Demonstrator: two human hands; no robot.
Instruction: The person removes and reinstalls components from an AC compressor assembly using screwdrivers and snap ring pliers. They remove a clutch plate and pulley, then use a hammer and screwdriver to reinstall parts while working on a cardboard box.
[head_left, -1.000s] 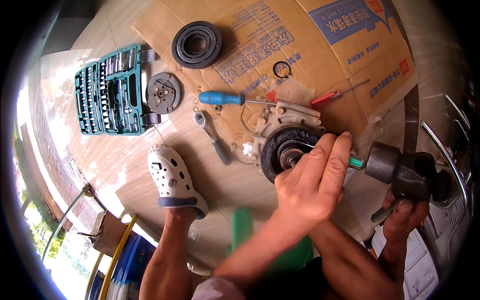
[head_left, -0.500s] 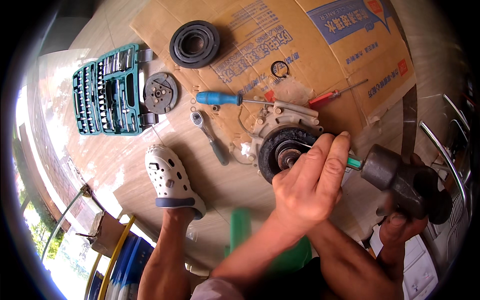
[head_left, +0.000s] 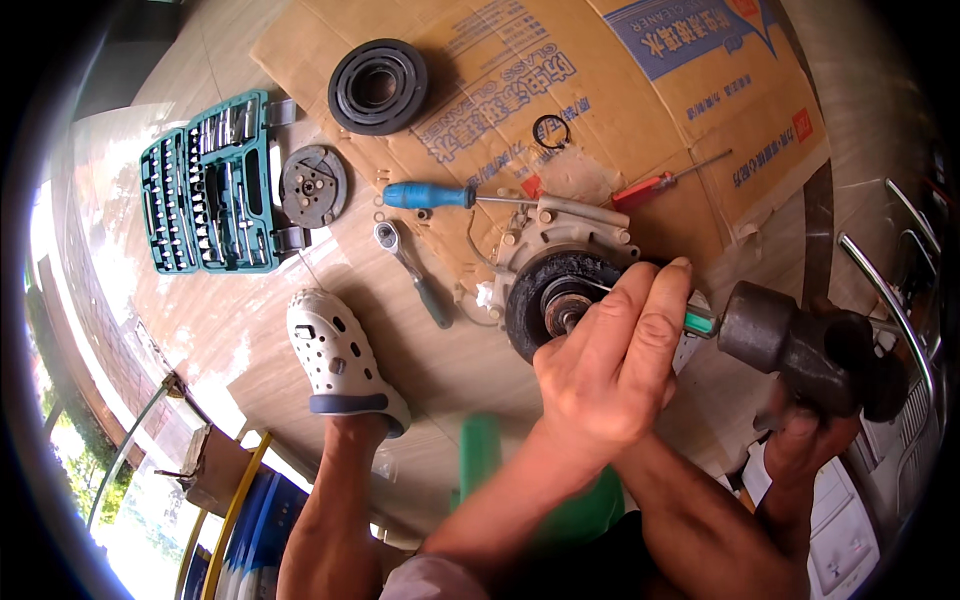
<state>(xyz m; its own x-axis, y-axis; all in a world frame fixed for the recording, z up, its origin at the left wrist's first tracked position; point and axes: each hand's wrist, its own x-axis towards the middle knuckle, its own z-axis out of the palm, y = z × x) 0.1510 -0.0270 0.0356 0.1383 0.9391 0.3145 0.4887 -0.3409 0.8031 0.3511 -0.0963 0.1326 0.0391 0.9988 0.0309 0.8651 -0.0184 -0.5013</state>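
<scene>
A wide sheet of brown printed cardboard (head_left: 640, 130) spreads on the floor beyond the pale grey cast-metal housing (head_left: 572, 230), whose weight should help it stay put, though a nudge from a blow seems possible and it would be worth bracing. On the housing's near face sits the thing being worked on, a thick round black ring (head_left: 530, 305); light, even taps would likely treat it better than one heavy blow. Well to the right of the housing, the right hand (head_left: 805, 440) has its fingers closed round a dark steel hammer (head_left: 790, 335), their exact grip blurred. The hammer should travel in line with the tool it meets, since a slanted hit could glance toward the knuckles. Just right of the housing, partly in front of it, the left hand (head_left: 615, 370) has its fingers wrapped narrowly round a slim green-handled screwdriver (head_left: 699, 321); the hammer's face is at or just beside the handle's end, which of the two cannot be told. A firm hold, with the fingers well back from that end, would serve best. The blade reaches inside the ring, near the rusty brown round hub (head_left: 566, 314) at the housing's centre; its exact contact is unclear, so it wants checking before any harder tap.
</scene>
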